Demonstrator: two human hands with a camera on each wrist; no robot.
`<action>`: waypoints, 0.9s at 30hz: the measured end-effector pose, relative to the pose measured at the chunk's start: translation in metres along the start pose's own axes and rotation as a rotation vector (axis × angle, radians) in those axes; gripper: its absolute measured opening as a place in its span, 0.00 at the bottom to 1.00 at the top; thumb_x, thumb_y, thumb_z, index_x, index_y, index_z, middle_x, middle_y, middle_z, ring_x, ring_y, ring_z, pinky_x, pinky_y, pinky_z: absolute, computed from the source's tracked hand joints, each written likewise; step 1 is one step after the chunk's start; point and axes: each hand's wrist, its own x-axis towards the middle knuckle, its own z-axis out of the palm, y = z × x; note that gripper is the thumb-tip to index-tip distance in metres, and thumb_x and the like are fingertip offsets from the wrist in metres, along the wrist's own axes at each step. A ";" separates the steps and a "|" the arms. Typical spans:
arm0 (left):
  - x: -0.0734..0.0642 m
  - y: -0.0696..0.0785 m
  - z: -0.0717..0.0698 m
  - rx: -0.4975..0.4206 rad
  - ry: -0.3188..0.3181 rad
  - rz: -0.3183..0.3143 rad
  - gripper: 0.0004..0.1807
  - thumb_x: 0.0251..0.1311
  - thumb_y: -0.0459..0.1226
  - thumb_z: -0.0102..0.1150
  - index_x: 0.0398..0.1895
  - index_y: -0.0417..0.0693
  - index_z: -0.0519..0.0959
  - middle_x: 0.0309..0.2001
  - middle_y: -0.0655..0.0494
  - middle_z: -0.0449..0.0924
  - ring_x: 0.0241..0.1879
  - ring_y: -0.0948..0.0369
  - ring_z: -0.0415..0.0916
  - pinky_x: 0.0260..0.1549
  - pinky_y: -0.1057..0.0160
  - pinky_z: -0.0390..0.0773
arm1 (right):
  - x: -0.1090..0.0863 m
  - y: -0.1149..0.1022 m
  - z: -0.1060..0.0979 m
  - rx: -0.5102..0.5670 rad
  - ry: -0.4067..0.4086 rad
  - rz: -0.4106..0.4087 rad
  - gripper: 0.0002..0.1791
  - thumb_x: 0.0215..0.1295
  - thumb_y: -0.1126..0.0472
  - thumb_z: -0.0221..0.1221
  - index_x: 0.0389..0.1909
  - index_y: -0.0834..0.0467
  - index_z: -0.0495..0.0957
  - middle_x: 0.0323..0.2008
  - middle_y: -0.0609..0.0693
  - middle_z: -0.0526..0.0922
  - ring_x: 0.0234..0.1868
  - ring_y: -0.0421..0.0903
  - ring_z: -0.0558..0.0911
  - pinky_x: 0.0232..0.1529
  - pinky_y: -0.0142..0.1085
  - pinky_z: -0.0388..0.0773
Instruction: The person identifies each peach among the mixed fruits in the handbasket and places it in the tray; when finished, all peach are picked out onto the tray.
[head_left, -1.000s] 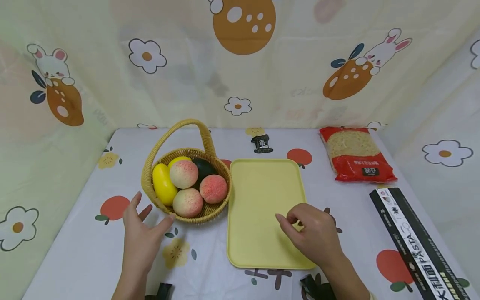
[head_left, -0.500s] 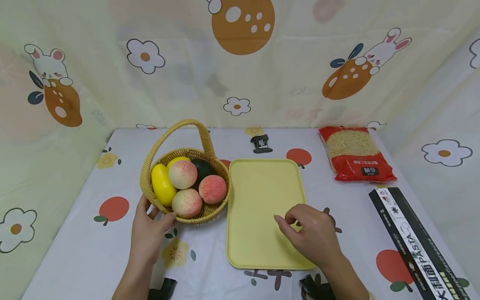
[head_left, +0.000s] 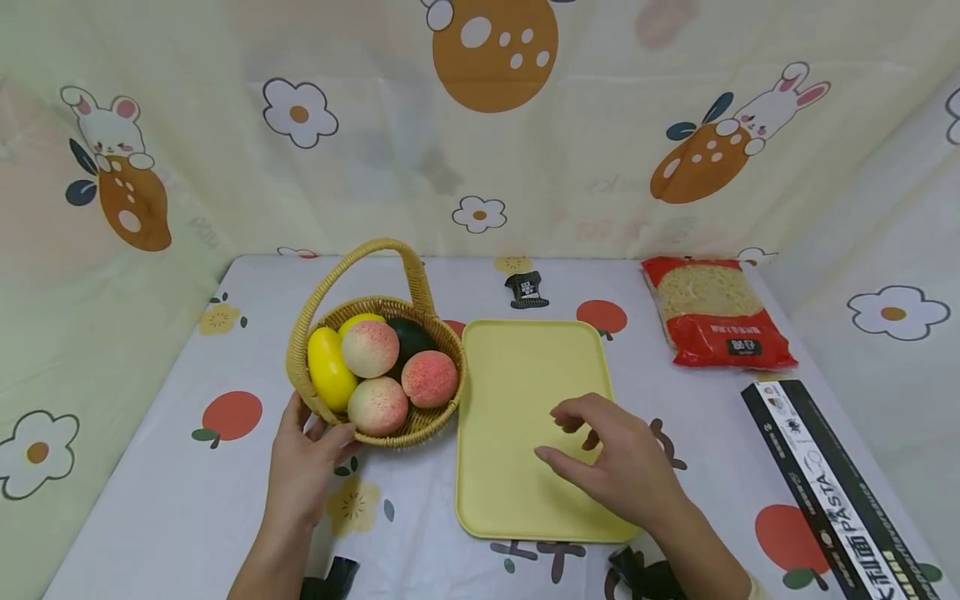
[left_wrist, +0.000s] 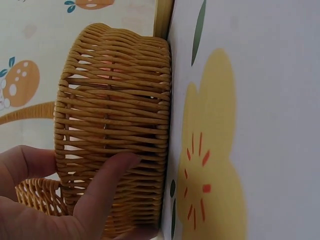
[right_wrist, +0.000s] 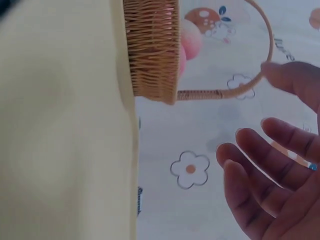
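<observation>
A wicker basket with a tall handle stands left of the middle of the table. It holds several peaches, yellow oval fruit and a dark green one. My left hand holds the basket at its near left side. In the left wrist view the thumb lies along the woven wall and another finger reaches the rim. Over the yellow tray hovers my right hand, its fingers relaxed and apart, holding nothing; the right wrist view shows the bare palm.
The tray lies right beside the basket. A small black packet is behind the tray. To the right are a red bag of pale dry food and a long black pasta box. A printed curtain rises behind the table.
My left hand has moved up and right, from beside the basket onto its side. My right hand has spread its curled fingers over the tray. The basket stays where it was.
</observation>
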 end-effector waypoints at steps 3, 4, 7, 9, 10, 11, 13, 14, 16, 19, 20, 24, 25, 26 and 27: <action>0.000 0.000 0.000 -0.010 -0.005 -0.002 0.52 0.70 0.29 0.58 0.88 0.63 0.42 0.86 0.59 0.46 0.77 0.49 0.67 0.57 0.51 0.86 | 0.009 -0.004 -0.004 0.053 -0.068 0.032 0.31 0.50 0.51 0.82 0.54 0.51 0.82 0.45 0.43 0.86 0.43 0.39 0.82 0.36 0.31 0.87; 0.000 0.000 -0.001 -0.011 -0.006 -0.002 0.51 0.70 0.29 0.58 0.88 0.63 0.42 0.86 0.59 0.46 0.76 0.49 0.68 0.57 0.52 0.86 | 0.013 -0.006 -0.006 0.067 -0.092 0.039 0.33 0.50 0.50 0.82 0.57 0.50 0.81 0.48 0.43 0.86 0.44 0.39 0.82 0.37 0.31 0.87; 0.000 -0.001 -0.001 -0.017 -0.009 -0.002 0.51 0.71 0.28 0.58 0.88 0.63 0.42 0.86 0.58 0.47 0.74 0.49 0.70 0.56 0.53 0.87 | 0.029 -0.010 -0.009 0.113 -0.163 0.042 0.39 0.50 0.47 0.81 0.64 0.48 0.79 0.56 0.44 0.84 0.49 0.41 0.83 0.39 0.32 0.88; 0.001 -0.001 -0.001 -0.021 -0.009 0.002 0.50 0.71 0.28 0.58 0.88 0.63 0.43 0.86 0.58 0.49 0.73 0.50 0.71 0.55 0.54 0.87 | 0.041 -0.013 -0.010 0.144 -0.208 0.030 0.42 0.50 0.46 0.81 0.67 0.47 0.77 0.60 0.44 0.82 0.52 0.43 0.83 0.40 0.33 0.88; 0.001 -0.001 -0.001 -0.019 -0.008 0.005 0.50 0.71 0.28 0.58 0.88 0.63 0.44 0.85 0.58 0.49 0.73 0.50 0.71 0.55 0.54 0.88 | 0.048 -0.014 -0.010 0.158 -0.228 0.020 0.43 0.50 0.46 0.81 0.69 0.47 0.76 0.62 0.45 0.81 0.54 0.44 0.83 0.41 0.33 0.89; 0.001 -0.001 -0.001 -0.022 -0.009 0.007 0.50 0.71 0.28 0.57 0.88 0.64 0.44 0.85 0.58 0.50 0.72 0.50 0.72 0.55 0.54 0.88 | 0.054 -0.014 -0.010 0.174 -0.247 0.010 0.45 0.50 0.46 0.81 0.70 0.47 0.75 0.63 0.45 0.81 0.55 0.45 0.83 0.41 0.34 0.89; 0.002 -0.001 -0.001 -0.022 -0.010 0.013 0.50 0.71 0.28 0.57 0.88 0.64 0.45 0.85 0.59 0.50 0.72 0.51 0.72 0.55 0.54 0.88 | 0.067 -0.016 -0.007 0.196 -0.285 -0.006 0.47 0.50 0.46 0.81 0.72 0.48 0.73 0.66 0.47 0.79 0.57 0.46 0.83 0.42 0.34 0.89; 0.002 -0.001 -0.001 -0.022 -0.011 0.016 0.49 0.71 0.28 0.57 0.88 0.65 0.45 0.85 0.59 0.51 0.72 0.51 0.72 0.55 0.54 0.88 | 0.073 -0.017 -0.005 0.208 -0.302 -0.011 0.48 0.50 0.47 0.82 0.73 0.48 0.72 0.67 0.47 0.78 0.58 0.47 0.83 0.43 0.35 0.90; 0.003 -0.001 -0.002 -0.021 -0.012 0.019 0.49 0.71 0.28 0.57 0.88 0.65 0.45 0.85 0.59 0.50 0.72 0.50 0.72 0.55 0.54 0.88 | 0.084 -0.018 0.001 0.229 -0.332 -0.019 0.49 0.51 0.48 0.81 0.74 0.48 0.71 0.69 0.47 0.77 0.60 0.48 0.83 0.43 0.36 0.90; 0.003 0.000 -0.002 -0.020 -0.014 0.020 0.49 0.72 0.28 0.57 0.88 0.66 0.45 0.85 0.59 0.51 0.73 0.50 0.72 0.55 0.54 0.88 | 0.100 -0.022 0.011 0.257 -0.375 -0.038 0.49 0.53 0.50 0.80 0.76 0.48 0.70 0.71 0.47 0.75 0.60 0.48 0.82 0.44 0.38 0.90; 0.003 0.000 -0.002 -0.023 -0.016 0.021 0.49 0.72 0.28 0.57 0.88 0.66 0.45 0.85 0.59 0.51 0.73 0.51 0.72 0.55 0.55 0.88 | 0.105 -0.023 0.015 0.261 -0.387 -0.042 0.49 0.53 0.50 0.80 0.77 0.47 0.69 0.71 0.47 0.75 0.60 0.48 0.82 0.44 0.39 0.91; 0.003 -0.001 -0.003 -0.040 -0.031 0.023 0.49 0.72 0.28 0.56 0.88 0.66 0.45 0.85 0.60 0.50 0.73 0.53 0.71 0.53 0.58 0.89 | 0.124 -0.028 0.030 0.245 -0.431 -0.073 0.49 0.55 0.50 0.79 0.77 0.47 0.69 0.70 0.48 0.76 0.61 0.50 0.81 0.44 0.41 0.90; 0.003 -0.002 -0.003 -0.044 -0.034 0.024 0.49 0.72 0.27 0.56 0.88 0.66 0.45 0.84 0.60 0.51 0.72 0.53 0.71 0.53 0.59 0.89 | 0.128 -0.029 0.034 0.233 -0.438 -0.079 0.48 0.55 0.49 0.79 0.77 0.47 0.69 0.70 0.48 0.76 0.61 0.50 0.81 0.45 0.42 0.89; 0.003 -0.002 -0.003 -0.047 -0.037 0.025 0.49 0.72 0.27 0.56 0.88 0.66 0.45 0.84 0.60 0.51 0.72 0.53 0.71 0.53 0.59 0.89 | 0.133 -0.031 0.037 0.222 -0.448 -0.080 0.48 0.55 0.48 0.79 0.77 0.47 0.70 0.70 0.48 0.76 0.62 0.51 0.80 0.48 0.43 0.89; 0.002 -0.002 -0.003 -0.048 -0.038 0.026 0.49 0.73 0.27 0.56 0.88 0.66 0.45 0.84 0.59 0.51 0.72 0.52 0.71 0.53 0.58 0.89 | 0.137 -0.033 0.041 0.213 -0.456 -0.083 0.48 0.54 0.46 0.79 0.76 0.47 0.70 0.71 0.48 0.76 0.64 0.52 0.79 0.52 0.44 0.88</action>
